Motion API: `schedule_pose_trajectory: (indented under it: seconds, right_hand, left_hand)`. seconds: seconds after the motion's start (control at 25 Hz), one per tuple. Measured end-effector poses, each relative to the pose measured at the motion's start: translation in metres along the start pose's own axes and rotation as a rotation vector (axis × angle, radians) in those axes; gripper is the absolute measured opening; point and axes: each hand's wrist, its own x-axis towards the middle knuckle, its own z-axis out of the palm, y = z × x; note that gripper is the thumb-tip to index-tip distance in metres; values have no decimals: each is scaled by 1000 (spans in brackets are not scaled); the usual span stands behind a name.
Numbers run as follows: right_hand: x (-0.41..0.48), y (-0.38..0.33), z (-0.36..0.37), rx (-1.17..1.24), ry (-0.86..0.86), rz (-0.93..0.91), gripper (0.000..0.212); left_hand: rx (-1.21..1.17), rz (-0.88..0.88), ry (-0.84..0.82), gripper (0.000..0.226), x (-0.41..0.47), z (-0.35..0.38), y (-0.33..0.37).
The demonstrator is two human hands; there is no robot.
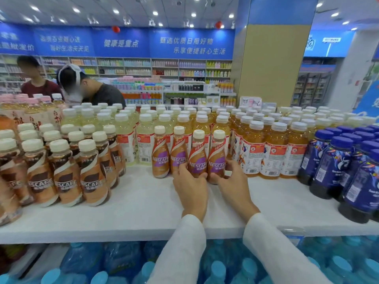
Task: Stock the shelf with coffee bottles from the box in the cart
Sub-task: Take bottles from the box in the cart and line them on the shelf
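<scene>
Shop interior: white ceiling (143, 5) w/ many recessed spotlights, all lit. Blue banner (127, 43) w/ white Chinese text runs along back wall above product shelving (164, 67). Tan pillar (272, 64) at right, glass-door fridges (311, 89) beyond it.

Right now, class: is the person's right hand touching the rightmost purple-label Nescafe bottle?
Touching. The head view shows the right hand wrapped around the rightmost purple-label bottle.

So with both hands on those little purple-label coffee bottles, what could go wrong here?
The left hand and right hand press two purple-label Nescafe coffee bottles that stand close together; a nudge could topple their neighbours like dominoes. The orange tea bottles crowd the right side, so a sleeve might knock one over.
</scene>
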Motion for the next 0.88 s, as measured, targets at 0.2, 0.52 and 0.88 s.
schedule_pose_trajectory:
  seconds: [0.2, 0.52, 0.88]
  right_hand:
    - [17, 12, 9, -17, 20, -17, 51]
    - [25, 17, 12, -1, 29, -19, 52]
    - [26, 16, 12, 6, 13, -12, 54]
  left_hand:
    - [-17, -49, 70, 44, 4, 18, 0]
    - [73, -20, 84, 41, 11, 28, 3]
    - [61, -24, 98, 44, 13, 31, 3]
